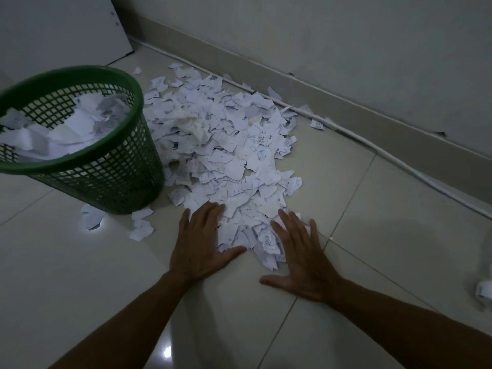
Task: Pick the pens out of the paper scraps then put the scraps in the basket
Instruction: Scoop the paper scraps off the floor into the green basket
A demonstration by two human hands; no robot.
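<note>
A wide heap of torn white paper scraps (226,145) covers the floor tiles ahead of me. The green mesh basket (117,182) stands to the left of the heap, with paper filling much of it. My left hand (199,243) lies flat with straight fingers on the near left edge of the heap. My right hand (300,251) lies flat on the near right edge, fingers spread. Scraps sit between the two hands. No pen shows anywhere in the heap.
A few stray scraps (141,225) lie in front of the basket. A white cable (399,162) runs along the wall's skirting on the right. A white board (66,30) leans at the far left corner. A crumpled white thing (484,292) sits at the right edge.
</note>
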